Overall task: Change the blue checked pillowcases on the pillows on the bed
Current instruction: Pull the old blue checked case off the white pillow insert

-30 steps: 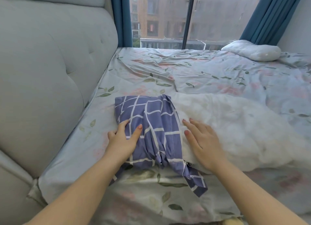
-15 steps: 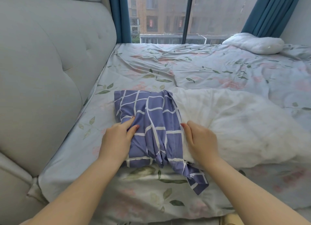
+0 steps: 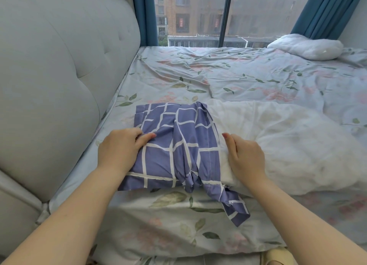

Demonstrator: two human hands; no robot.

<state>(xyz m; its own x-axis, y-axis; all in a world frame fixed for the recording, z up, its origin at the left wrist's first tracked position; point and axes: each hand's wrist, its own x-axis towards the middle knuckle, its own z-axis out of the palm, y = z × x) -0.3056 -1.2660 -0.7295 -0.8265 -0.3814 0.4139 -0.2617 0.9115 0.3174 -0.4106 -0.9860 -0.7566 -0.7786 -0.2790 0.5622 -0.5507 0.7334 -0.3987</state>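
Observation:
A blue checked pillowcase (image 3: 178, 145) lies bunched over the left end of a bare white pillow (image 3: 288, 141) on the bed. One corner of it hangs down over the front edge. My left hand (image 3: 121, 147) grips a fold of the pillowcase at its left side, fingers curled into the cloth. My right hand (image 3: 246, 155) sits at the pillowcase's right hem, its fingers curled around the white pillow's edge. A second bare white pillow (image 3: 305, 46) lies at the far right by the window.
The bed is covered by a pale floral sheet (image 3: 198, 76), wrinkled in the middle. A padded grey headboard (image 3: 59, 76) rises along the left. A large window with blue curtains (image 3: 325, 8) stands behind the bed.
Both hands went from lying flat on the cloth and pillow to curling and gripping. The pillowcase has bunched further toward the left end.

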